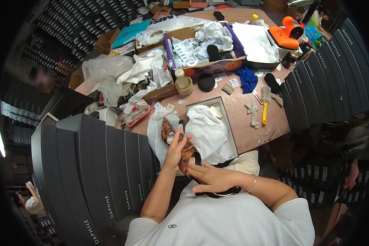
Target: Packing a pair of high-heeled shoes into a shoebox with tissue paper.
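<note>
A leopard-print shoe in brown and black slants across in front of my body, its toe end pointing away. My left hand is closed around its side, fingers reaching over the upper. At the near end my right hand grips the shoe, its fingers over the opening and its thumb lower down. Black material shows under my right wrist; whether it belongs to the shoe I cannot tell. Just beyond, an open grey shoebox holds crumpled white tissue paper. More white paper lies left of the shoe.
Stacked dark grey shoeboxes rise at the left and right. On the pink table lie a yellow-handled brush, a blue cloth and a jar. Farther back stands a purple carton of paper. Other people are in the distance.
</note>
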Demonstrator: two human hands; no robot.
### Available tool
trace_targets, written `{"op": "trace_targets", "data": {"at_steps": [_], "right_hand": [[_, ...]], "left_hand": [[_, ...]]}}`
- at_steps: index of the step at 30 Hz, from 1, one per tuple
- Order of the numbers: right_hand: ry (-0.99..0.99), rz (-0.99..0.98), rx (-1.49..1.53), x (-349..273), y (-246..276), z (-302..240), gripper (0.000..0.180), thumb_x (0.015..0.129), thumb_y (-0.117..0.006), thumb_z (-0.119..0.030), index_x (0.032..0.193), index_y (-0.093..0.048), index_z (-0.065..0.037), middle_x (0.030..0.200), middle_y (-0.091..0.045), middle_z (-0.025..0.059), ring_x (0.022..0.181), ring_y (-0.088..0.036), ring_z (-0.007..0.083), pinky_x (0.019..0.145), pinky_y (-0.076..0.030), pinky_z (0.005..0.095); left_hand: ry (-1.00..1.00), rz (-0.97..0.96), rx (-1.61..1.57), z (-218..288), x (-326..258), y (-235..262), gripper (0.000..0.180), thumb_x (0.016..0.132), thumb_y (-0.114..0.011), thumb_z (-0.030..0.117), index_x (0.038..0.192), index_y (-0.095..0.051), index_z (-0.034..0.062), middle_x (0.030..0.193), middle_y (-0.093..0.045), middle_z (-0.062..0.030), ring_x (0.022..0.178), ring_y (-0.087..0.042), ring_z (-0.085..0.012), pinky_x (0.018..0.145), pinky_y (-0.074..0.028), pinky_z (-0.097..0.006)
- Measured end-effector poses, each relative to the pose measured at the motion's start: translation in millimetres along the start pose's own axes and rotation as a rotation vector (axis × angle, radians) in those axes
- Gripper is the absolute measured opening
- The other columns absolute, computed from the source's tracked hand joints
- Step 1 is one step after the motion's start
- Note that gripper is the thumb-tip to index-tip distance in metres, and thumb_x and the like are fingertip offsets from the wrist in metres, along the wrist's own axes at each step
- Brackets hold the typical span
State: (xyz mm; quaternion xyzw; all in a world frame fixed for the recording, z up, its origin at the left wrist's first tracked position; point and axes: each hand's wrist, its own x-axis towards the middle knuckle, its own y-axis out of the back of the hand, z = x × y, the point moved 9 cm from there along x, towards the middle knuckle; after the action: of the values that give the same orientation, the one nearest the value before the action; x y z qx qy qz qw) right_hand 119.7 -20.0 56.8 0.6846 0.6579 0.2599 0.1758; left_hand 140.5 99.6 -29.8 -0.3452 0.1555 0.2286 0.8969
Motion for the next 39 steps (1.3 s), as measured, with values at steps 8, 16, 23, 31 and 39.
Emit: {"op": "trace_targets", "data": {"at_steps": [8, 16, 23, 31, 39], "right_hand": [[-0.041, 0.450, 0.201, 41.3, 2.2, 55.9, 0.058, 0.095, -0.041, -0.050, 0.091, -0.053, 0.006, 0.094, -0.052, 0.0255, 0.091, -0.051, 0.0355, 0.078, -0.042, 0.0415], [-0.259, 0.263, 0.513, 56.4, -8.4, 59.9, 0.059, 0.099, -0.029, -0.048, 0.084, -0.052, 0.004, 0.079, -0.056, 0.0208, 0.082, -0.053, 0.0361, 0.078, -0.041, 0.0422], [-0.160, -0.055, 0.443, 26.5, -6.1, 21.1, 0.052, 0.098, -0.039, -0.042, 0.111, -0.044, 0.008, 0.114, -0.040, 0.0282, 0.105, -0.041, 0.0389, 0.094, -0.034, 0.0433], [-0.250, -0.031, 0.165, 22.8, -10.8, 30.9, 0.057, 0.097, -0.041, -0.045, 0.090, -0.052, 0.010, 0.096, -0.048, 0.0292, 0.090, -0.047, 0.0399, 0.083, -0.039, 0.0441], [-0.130, 0.041, 0.544, 9.3, 1.6, 23.0, 0.053, 0.100, -0.035, -0.040, 0.117, -0.053, 0.007, 0.118, -0.053, 0.0252, 0.111, -0.050, 0.0351, 0.100, -0.036, 0.0383]], "left_hand": [[0.034, 0.019, -0.022, -19.8, 22.1, 19.8, 0.049, 0.100, -0.044, 0.023, 0.144, -0.028, 0.0080, 0.104, -0.058, -0.0101, 0.093, -0.061, -0.0180, 0.077, -0.053, -0.029], [0.027, 0.167, -0.004, -11.1, 3.4, 25.6, 0.042, 0.100, -0.043, 0.027, 0.139, -0.035, 0.0118, 0.100, -0.057, -0.0076, 0.088, -0.061, -0.0167, 0.075, -0.051, -0.030], [0.006, 0.024, -0.011, -7.8, -3.7, 7.6, 0.047, 0.099, -0.043, 0.017, 0.143, -0.029, 0.0084, 0.101, -0.056, -0.0091, 0.089, -0.061, -0.0173, 0.078, -0.052, -0.030], [0.003, -0.029, 0.038, -11.8, 0.2, -3.9, 0.050, 0.098, -0.042, 0.016, 0.145, -0.025, 0.0062, 0.103, -0.055, -0.0091, 0.095, -0.060, -0.0182, 0.080, -0.052, -0.029], [-0.010, 0.128, 0.024, -6.7, -19.9, 14.1, 0.055, 0.095, -0.053, 0.019, 0.142, -0.028, 0.0063, 0.109, -0.055, -0.0093, 0.099, -0.056, -0.0159, 0.082, -0.049, -0.028]]}}
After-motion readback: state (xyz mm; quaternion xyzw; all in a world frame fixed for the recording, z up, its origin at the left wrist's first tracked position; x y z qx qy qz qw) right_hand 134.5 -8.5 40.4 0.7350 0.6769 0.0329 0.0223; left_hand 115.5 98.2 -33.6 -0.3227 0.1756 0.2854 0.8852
